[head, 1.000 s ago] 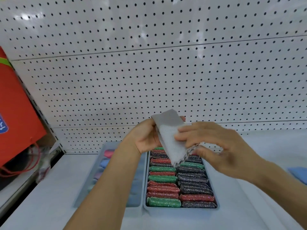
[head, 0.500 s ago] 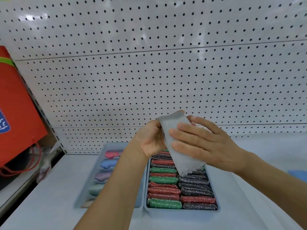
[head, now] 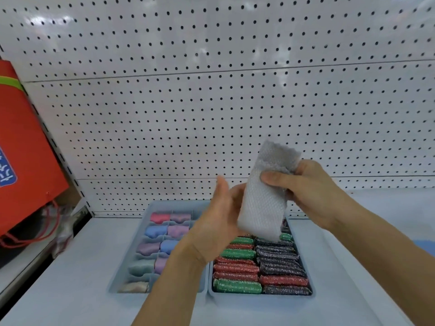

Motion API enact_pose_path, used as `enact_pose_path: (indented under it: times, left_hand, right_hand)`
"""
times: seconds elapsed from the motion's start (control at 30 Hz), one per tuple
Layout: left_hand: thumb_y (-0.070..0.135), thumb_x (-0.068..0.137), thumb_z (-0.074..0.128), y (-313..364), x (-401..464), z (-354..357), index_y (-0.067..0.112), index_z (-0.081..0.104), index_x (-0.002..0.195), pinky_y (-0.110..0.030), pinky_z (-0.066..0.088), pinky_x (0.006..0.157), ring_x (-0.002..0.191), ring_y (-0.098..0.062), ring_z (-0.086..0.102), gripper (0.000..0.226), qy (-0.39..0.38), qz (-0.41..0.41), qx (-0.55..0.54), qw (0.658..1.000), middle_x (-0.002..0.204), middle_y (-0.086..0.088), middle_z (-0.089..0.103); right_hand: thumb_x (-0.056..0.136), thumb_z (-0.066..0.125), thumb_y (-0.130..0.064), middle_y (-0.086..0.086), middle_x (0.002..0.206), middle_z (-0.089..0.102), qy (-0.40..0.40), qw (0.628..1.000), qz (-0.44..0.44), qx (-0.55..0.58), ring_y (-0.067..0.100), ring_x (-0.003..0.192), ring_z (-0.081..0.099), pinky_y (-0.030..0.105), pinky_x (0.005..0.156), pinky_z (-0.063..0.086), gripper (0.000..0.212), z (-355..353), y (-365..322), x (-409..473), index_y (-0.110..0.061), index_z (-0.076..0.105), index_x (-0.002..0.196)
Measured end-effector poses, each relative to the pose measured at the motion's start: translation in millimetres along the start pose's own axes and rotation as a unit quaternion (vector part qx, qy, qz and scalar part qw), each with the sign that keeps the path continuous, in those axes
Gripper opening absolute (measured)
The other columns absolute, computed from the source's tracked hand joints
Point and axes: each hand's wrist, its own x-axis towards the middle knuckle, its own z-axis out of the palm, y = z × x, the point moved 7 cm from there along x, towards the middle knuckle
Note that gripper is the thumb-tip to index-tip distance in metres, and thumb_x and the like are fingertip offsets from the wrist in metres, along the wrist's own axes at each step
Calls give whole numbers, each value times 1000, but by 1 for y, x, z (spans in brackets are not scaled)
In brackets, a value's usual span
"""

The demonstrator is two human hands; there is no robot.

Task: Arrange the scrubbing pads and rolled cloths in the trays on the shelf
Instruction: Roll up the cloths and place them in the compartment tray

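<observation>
A grey textured cloth [head: 266, 196], folded into a long strip, hangs upright above the trays. My right hand [head: 313, 194] grips its upper part, thumb across the front. My left hand [head: 219, 222] lies against the strip's left side with straight fingers. Below, the right tray [head: 303, 300] holds rows of glittery scrubbing pads [head: 237, 271] in red, green and dark grey. The left tray [head: 155, 205], split into compartments, holds rolled cloths [head: 155, 231] in pink, blue, purple and pale tones. My left forearm hides part of the left tray.
Both trays sit on a white shelf [head: 70, 290] backed by a white pegboard [head: 211, 102]. An orange-red bag [head: 26, 149] with cord handles stands at the left beyond the shelf edge. A blue item [head: 426, 245] lies at the far right edge.
My right hand has shifted from lying flat over the cloth to gripping its top and has lifted it higher. My left hand has let go of the top and now lies straight beside the strip.
</observation>
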Motion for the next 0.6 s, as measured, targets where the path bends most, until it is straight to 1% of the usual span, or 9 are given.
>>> enact_pose_path:
  times: [0.03,0.1,0.17,0.23,0.33,0.4,0.47,0.53,0.6]
  left_hand:
    - [85,63,55,6,-1,3,23,67,115,-45,53,93,112,-22,64,83,39,16,100,994,119,-5,68]
    - [75,72,60,17,-4,7,17,64,102,-45,57,82,88,-18,69,66,113,71,234,963,95,-4,71]
    - [63,81,62,25,-9,6,7,57,89,-41,50,62,66,-17,58,57,177,142,259,939,73,-6,60]
    - [55,87,58,27,-15,2,7,53,82,-37,42,54,59,-14,48,49,234,193,273,913,65,0,53]
    - [55,93,48,21,-22,-5,15,52,82,-35,43,52,55,-11,49,41,294,200,307,883,64,4,57]
    - [63,88,41,12,-22,-8,18,59,86,-34,52,60,63,-10,61,48,284,149,267,909,72,3,66]
    - [66,82,43,2,-16,-9,21,66,98,-37,59,76,83,-16,70,53,229,59,178,955,89,-1,73]
    - [57,87,55,1,-15,-13,18,65,105,-52,54,89,92,-27,69,43,195,29,120,973,99,-9,73]
    - [36,88,64,10,-17,-15,19,62,101,-56,50,91,87,-30,65,22,174,61,96,978,94,-11,71]
  right_hand:
    - [77,70,-5,6,87,73,2,1000,16,9,22,83,69,32,73,56,14,2,6,0,-1,69,91]
    - [80,69,-11,10,89,73,6,998,24,54,22,81,69,30,68,57,18,8,11,-2,0,69,94]
    - [79,67,-28,11,94,73,3,991,25,128,21,85,70,29,70,57,33,15,16,-7,-1,69,99]
    - [76,63,-42,12,100,73,-8,988,32,150,23,91,70,35,77,58,50,26,25,-13,-3,67,106]
    - [82,65,-31,10,102,72,33,995,15,88,25,93,70,35,76,58,38,37,38,-22,-6,64,111]
    - [89,63,-19,12,101,72,64,996,15,62,26,91,69,34,71,56,22,33,38,-22,-7,65,108]
    - [92,60,-17,15,102,71,42,997,36,61,28,88,67,41,75,53,19,32,38,-21,-6,66,106]
    - [90,61,-18,16,101,70,7,996,55,63,29,87,65,46,82,51,19,34,39,-22,-7,67,105]
    - [88,61,-17,15,97,70,-11,996,49,75,29,86,63,45,82,49,17,36,39,-23,-11,69,102]
